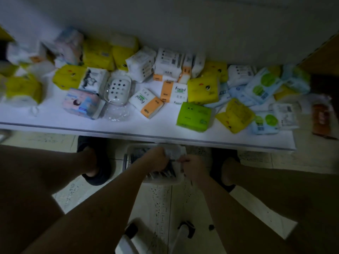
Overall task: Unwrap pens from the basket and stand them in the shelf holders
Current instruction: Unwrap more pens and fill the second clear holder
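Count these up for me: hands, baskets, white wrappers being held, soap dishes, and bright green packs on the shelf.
Hands: 2, left hand and right hand
Basket: 1
White wrapper in the hands: 1
Soap dish: 1
Bright green pack: 1
Total: 6

Shop, white shelf (146, 129) piled with tissue packs (202, 92), tiled floor (161, 202)

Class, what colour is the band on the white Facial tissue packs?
Orange. The Facial tissue packs show best in the head view.
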A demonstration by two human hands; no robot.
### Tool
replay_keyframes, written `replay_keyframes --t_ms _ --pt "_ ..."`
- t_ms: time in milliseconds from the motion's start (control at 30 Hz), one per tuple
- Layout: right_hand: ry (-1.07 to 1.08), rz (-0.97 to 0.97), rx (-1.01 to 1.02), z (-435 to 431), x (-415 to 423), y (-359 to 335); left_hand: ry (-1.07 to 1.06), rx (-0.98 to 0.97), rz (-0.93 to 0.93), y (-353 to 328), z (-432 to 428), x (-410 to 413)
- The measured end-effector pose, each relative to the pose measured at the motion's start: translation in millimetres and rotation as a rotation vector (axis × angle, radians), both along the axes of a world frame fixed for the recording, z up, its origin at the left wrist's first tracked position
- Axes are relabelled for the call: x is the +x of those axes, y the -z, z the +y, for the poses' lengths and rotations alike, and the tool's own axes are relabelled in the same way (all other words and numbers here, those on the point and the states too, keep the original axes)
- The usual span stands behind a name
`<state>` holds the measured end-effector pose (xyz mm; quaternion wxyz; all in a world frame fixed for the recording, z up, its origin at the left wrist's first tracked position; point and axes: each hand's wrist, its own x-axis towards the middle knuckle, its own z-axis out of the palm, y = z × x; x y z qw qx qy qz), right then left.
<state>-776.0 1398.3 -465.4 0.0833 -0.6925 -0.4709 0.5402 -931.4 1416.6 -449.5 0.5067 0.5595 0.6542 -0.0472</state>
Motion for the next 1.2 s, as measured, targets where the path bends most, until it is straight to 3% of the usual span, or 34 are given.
replay_keyframes --t_ms 167,300,433,633,733,933,1067,1200 --pt "0.132 -0.096 0.200 22 13 -68 -0.066 0.033 -0.170 -76 1 -14" --pt "0.364 0.211 0.245 29 16 -131 0.000 0.225 -0.263 -138 -5 -13" --pt "0.407 0.408 0.340 24 21 -187 0.031 0.357 -0.323 -179 -12 -2" --pt "0.325 0.420 0.560 20 20 -252 0.052 0.539 -0.339 -233 -11 10" --pt "0.181 0.349 0.690 9 16 -279 0.001 0.721 -0.363 -265 -10 17" --pt "0.016 0.257 0.818 -6 21 -337 0.113 1.028 -0.338 -319 -16 22" --pt "-0.057 0.157 1.001 -13 31 -383 0.010 1.144 -0.459 -360 -18 20" --pt "-0.021 0.246 1.130 -11 32 -425 -0.065 1.234 -0.533 -401 -11 28"
